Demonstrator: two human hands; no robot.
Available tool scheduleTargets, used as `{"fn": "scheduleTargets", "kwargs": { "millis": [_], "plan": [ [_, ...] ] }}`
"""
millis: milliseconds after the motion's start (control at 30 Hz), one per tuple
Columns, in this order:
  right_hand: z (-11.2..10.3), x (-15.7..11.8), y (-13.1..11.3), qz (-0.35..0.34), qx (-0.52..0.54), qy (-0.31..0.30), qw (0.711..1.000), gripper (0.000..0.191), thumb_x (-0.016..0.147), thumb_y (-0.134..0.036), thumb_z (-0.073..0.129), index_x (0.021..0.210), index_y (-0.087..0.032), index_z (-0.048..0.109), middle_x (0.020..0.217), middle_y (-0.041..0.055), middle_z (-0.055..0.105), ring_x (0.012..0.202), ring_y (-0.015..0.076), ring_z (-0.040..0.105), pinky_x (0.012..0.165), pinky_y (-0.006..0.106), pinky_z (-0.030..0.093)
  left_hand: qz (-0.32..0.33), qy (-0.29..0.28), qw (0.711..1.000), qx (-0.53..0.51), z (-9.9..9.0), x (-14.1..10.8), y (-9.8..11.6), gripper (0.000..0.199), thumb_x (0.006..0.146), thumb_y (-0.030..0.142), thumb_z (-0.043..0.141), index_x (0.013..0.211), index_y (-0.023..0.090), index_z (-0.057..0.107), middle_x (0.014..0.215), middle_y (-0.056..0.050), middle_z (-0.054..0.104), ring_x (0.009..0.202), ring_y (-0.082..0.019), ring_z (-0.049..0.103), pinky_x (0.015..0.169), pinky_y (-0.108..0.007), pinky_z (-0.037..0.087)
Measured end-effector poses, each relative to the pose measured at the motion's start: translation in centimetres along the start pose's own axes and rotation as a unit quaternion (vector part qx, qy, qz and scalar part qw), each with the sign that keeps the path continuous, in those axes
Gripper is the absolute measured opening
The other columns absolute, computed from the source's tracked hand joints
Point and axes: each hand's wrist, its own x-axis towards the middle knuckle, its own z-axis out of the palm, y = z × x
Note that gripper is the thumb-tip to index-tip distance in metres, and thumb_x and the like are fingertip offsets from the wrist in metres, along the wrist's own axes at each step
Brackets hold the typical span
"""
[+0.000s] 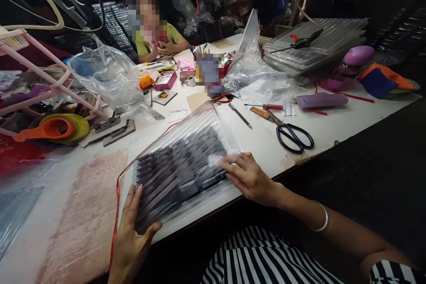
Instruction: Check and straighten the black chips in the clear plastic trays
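Note:
A clear plastic bag or tray [186,164] with rows of dark parts lies tilted along the table's near edge. My left hand [133,226] rests at its left end, fingers apart, thumb spread toward the near edge. At the right side of the package is my right hand [248,177], its fingers reaching over the plastic. A small whitish piece [215,159] shows at its blurred fingertips; whether they grip it is unclear. A red cord [118,191] runs beside the package on the left.
Scissors [293,135], a pen [240,115] and a screwdriver [266,106] lie beyond my right hand. Stacked clear trays [309,49] stand at the back right. A pink rack [60,80] is at left. Across the table [362,124] sits a person [173,35].

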Motion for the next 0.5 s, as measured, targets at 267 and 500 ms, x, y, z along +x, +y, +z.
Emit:
{"fn": "scheduleTargets", "kwargs": {
  "millis": [267, 500],
  "plan": [
    [1.2, 0.9, -0.7, -0.107, -0.228, -0.049, 0.967, 0.043, 0.093, -0.038, 0.045, 0.127, -0.013, 0.051, 0.132, 0.0147, 0.055, 0.114, 0.0275, 0.05, 0.098, 0.046, 0.032, -0.008, -0.001, 1.0, -0.01, -0.1, -0.1, 0.3, 0.082, 0.077, 0.068, 0.047, 0.145, 0.028, 0.026, 0.154, -0.006, 0.023, 0.139, -0.03, 0.023, 0.112, -0.047, 0.021],
    [0.2, 1.9, 0.8, -0.148, -0.207, -0.071, 0.964, 0.037, 0.093, -0.035, 0.046, 0.12, -0.011, 0.056, 0.122, 0.0153, 0.061, 0.118, 0.0257, 0.051, 0.102, 0.046, 0.035, -0.009, 0.007, 1.0, -0.012, 0.0, -0.2, 0.2, 0.08, 0.077, 0.068, 0.047, 0.145, 0.03, 0.026, 0.154, -0.004, 0.023, 0.139, -0.03, 0.024, 0.113, -0.048, 0.021]
  ]
}}
